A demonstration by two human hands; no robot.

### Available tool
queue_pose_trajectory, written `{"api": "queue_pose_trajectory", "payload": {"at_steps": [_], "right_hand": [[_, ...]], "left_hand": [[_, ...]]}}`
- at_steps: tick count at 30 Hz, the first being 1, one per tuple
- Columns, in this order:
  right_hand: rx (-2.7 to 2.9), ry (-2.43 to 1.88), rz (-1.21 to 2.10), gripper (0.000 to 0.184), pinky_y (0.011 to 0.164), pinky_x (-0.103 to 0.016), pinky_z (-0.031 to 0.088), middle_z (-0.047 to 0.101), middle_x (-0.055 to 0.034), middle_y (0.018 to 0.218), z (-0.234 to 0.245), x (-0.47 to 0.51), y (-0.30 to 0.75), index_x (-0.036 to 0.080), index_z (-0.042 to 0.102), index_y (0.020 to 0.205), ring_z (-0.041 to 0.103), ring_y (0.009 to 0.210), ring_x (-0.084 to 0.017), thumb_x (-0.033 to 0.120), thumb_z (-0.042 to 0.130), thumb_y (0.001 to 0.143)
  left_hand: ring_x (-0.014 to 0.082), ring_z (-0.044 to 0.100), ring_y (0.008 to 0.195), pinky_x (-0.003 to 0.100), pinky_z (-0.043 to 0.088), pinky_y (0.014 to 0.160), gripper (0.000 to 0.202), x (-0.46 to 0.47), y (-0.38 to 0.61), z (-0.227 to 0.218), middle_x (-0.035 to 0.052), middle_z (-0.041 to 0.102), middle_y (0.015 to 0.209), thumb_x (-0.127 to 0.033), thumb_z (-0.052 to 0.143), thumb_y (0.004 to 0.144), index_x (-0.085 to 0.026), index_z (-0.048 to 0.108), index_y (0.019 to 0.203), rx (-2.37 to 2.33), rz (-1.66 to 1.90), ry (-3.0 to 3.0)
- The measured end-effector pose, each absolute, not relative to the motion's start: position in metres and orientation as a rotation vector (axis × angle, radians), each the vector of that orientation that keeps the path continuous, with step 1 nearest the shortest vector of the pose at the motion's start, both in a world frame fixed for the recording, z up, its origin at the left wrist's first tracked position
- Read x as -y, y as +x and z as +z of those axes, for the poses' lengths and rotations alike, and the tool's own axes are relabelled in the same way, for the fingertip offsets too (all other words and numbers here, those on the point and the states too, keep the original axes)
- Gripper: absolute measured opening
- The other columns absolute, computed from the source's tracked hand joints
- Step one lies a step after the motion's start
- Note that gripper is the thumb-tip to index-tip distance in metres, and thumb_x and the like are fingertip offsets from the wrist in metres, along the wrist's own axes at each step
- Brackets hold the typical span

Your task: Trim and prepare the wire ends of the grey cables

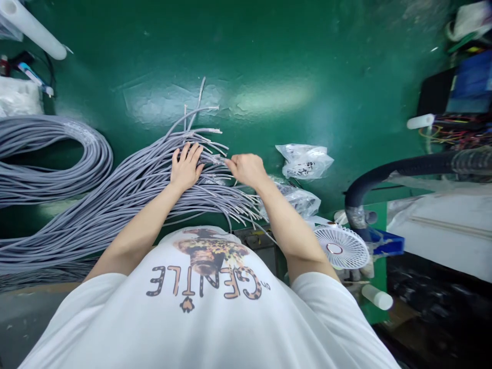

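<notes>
the head-worn view looks forward and steeply down over a white short-sleeved shirt with printed lettering (pixel 215 335), close at bottom centre; the bare left hand (pixel 186 166) and bare right hand (pixel 248 169) sit farther off, mid-frame, and a glossy green tabletop (pixel 269 56) spreads across the top.

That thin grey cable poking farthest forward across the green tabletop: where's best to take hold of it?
Probably pinch the thin grey cable near its free tip, coming from the far side: it juts beyond the neighbouring grey cable ends, away from the left hand.
</notes>
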State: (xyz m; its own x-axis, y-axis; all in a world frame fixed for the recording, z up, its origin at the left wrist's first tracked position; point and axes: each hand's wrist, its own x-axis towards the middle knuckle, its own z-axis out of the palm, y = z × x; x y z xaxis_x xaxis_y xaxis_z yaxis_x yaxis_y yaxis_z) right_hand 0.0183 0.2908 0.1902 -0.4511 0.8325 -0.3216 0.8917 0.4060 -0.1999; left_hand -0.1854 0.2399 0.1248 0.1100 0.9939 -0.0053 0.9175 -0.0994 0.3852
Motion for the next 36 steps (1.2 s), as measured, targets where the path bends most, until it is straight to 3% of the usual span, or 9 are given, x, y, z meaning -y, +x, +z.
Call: {"api": "queue_pose_trajectory", "payload": {"at_steps": [9,13,16,19,22,25,28,31,36], "right_hand": [[-2.736,1.325,-0.877,0.045,0.062,-0.03,0.032,0.065,-0.0082,0.066,0.223,-0.206,0.009,0.018,0.061,0.068,0.057,0.063,-0.018,0.039,0.033,0.097],[-2.895,0.865,-1.419,0.051,0.059,-0.03,0.034,0.051,-0.0019,0.051,0.276,-0.201,0.017,0.024,0.05,0.052,0.046,0.051,-0.015,0.041,0.03,0.096],[-2.921,0.711,-1.656,0.046,0.06,-0.03,0.037,0.05,-0.001,0.052,0.295,-0.218,0.033,0.025,0.053,0.057,0.046,0.053,-0.015,0.043,0.033,0.094],[-2.693,1.373,-1.588,0.032,0.064,-0.03,0.043,0.058,-0.0014,0.063,0.255,-0.262,0.049,0.024,0.061,0.086,0.053,0.059,-0.015,0.04,0.035,0.094],[-2.551,1.599,-1.481,0.03,0.071,-0.031,0.046,0.063,-0.0014,0.071,0.185,-0.314,0.05,0.018,0.052,0.113,0.057,0.066,-0.016,0.032,0.035,0.093],[-2.54,1.692,-1.085,0.028,0.084,-0.035,0.046,0.065,-0.0127,0.1,0.135,-0.35,0.029,0.013,0.053,0.111,0.06,0.089,-0.021,0.022,0.038,0.09],[-2.493,1.675,-0.804,0.031,0.088,-0.038,0.045,0.06,-0.0191,0.115,0.119,-0.364,0.002,0.012,0.054,0.113,0.059,0.101,-0.027,0.029,0.049,0.088],[-2.427,1.561,-0.737,0.03,0.083,-0.035,0.046,0.062,-0.0196,0.113,0.122,-0.371,-0.015,0.013,0.06,0.106,0.062,0.1,-0.028,0.034,0.054,0.086],[-2.444,1.47,-0.748,0.027,0.074,-0.028,0.043,0.07,-0.0155,0.099,0.137,-0.377,-0.015,0.014,0.066,0.093,0.065,0.092,-0.024,0.034,0.049,0.088]], "left_hand": [[0.0274,0.018,0.146,0.054,0.003,0.118,0.056,-0.225,-0.188,0.109,0.0135,0.035,0.152,-0.028,0.054,0.084,-0.019,0.04,0.138,-1.793,0.344,2.141],[0.0264,0.019,0.146,0.054,0.005,0.117,0.05,-0.23,-0.191,0.104,0.0138,0.036,0.151,-0.032,0.047,0.09,-0.018,0.041,0.138,-1.802,0.335,2.103],[0.0264,0.02,0.145,0.054,0.005,0.117,0.049,-0.235,-0.192,0.102,0.0138,0.036,0.151,-0.034,0.042,0.092,-0.018,0.043,0.138,-1.835,0.34,2.073],[0.0265,0.022,0.145,0.054,0.006,0.116,0.049,-0.235,-0.192,0.104,0.0132,0.037,0.15,-0.036,0.042,0.092,-0.018,0.043,0.139,-1.841,0.341,2.077],[0.0258,0.024,0.144,0.052,0.008,0.116,0.05,-0.233,-0.192,0.106,0.0125,0.039,0.15,-0.037,0.041,0.093,-0.019,0.043,0.139,-1.819,0.37,2.097],[0.026,0.027,0.143,0.052,0.009,0.116,0.049,-0.229,-0.194,0.108,0.0127,0.042,0.148,-0.039,0.042,0.093,-0.019,0.044,0.137,-1.789,0.413,2.117],[0.0254,0.036,0.138,0.05,0.017,0.114,0.043,-0.226,-0.199,0.115,0.0117,0.051,0.141,-0.04,0.043,0.092,-0.021,0.053,0.129,-1.729,0.484,2.124],[0.0245,0.043,0.132,0.045,0.027,0.11,0.038,-0.231,-0.213,0.129,0.0113,0.057,0.133,-0.04,0.041,0.093,-0.022,0.056,0.123,-1.89,0.619,2.024],[0.0305,0.035,0.136,0.048,0.025,0.111,0.058,-0.27,-0.236,0.142,0.0146,0.044,0.144,-0.048,0.053,0.085,-0.021,0.045,0.135,-2.23,0.606,1.87]]}}
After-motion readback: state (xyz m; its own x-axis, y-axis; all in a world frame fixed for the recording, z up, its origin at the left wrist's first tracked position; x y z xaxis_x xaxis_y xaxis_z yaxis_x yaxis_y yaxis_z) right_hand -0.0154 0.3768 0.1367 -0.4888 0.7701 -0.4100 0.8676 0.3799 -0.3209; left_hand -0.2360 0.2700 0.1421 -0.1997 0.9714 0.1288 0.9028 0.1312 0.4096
